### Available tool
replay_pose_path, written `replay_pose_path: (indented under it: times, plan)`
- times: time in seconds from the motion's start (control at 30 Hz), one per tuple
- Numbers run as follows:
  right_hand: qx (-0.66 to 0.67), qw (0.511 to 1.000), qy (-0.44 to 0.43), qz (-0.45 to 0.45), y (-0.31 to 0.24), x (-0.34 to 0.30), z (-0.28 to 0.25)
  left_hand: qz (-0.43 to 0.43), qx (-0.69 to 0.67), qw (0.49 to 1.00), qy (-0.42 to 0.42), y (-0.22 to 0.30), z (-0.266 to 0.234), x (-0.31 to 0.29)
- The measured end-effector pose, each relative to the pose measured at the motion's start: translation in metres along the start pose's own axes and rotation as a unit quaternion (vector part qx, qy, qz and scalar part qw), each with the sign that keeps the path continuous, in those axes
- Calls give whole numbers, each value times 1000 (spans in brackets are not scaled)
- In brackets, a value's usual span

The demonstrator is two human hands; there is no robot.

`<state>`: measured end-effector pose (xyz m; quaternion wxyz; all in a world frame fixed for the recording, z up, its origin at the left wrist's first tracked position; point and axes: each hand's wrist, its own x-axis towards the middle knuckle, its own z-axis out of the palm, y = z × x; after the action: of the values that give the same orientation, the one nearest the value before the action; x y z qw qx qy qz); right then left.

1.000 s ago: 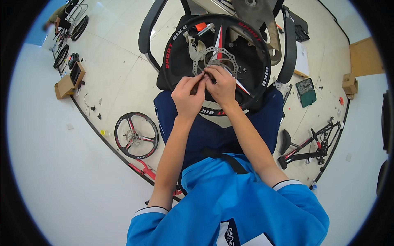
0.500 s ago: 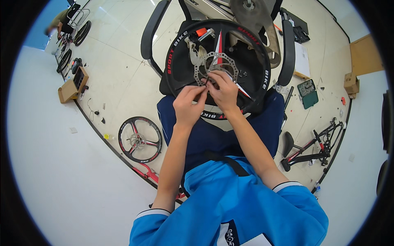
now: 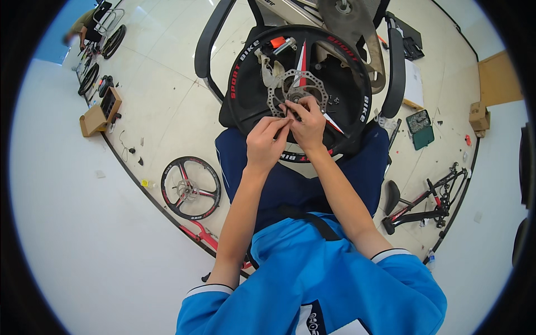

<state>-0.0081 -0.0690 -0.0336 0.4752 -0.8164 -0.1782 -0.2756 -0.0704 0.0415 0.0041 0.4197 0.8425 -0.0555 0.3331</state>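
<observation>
A black three-spoke bicycle wheel (image 3: 234,89) lies flat over my lap on a black chair seat. On its hub sits a silver brake disc (image 3: 321,92) with a scalloped edge. Above the near side of the disc, my left hand (image 3: 266,142) and my right hand (image 3: 308,125) meet at the fingertips. Both are pinched closed around a thin dark piece, mostly hidden by the fingers, so its kind is unclear. Several small dark screws (image 3: 334,101) rest right of the disc. A whitish crumpled glove (image 3: 271,70) and an orange-and-silver tool (image 3: 286,46) lie inside the rim.
Chair armrests (image 3: 395,72) flank the wheel, and a grey bicycle frame (image 3: 301,19) stands beyond it. A second wheel (image 3: 215,192) is on the floor at left, a folded black frame (image 3: 413,215) at right. A green case (image 3: 422,137) lies open. Another person (image 3: 84,28) bends far left.
My hands have shifted slightly right, with the left hand nearer the right; the fingers stay pinched together. The wheel and chair appear a little farther right in the view.
</observation>
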Motion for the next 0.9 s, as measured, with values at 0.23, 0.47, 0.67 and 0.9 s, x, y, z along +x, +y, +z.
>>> replay_pose_path:
  times: [0.23, 0.47, 0.67, 0.9]
  plan:
    - [-7, 1000, 2, -4, 1, 0, 1, 6, -5, 1000, 10, 0, -1, 7]
    - [-13, 999, -45, -25, -1, 12, 1, -162, -68, 984, 21, 9, -6, 18]
    - [-15, 996, -86, -36, 2, 15, -4, -36, -65, 995, -66, 0, -17, 22]
    - [-8, 999, -47, 9, -6, 16, -3, -137, -68, 987, 38, -5, 3, 23]
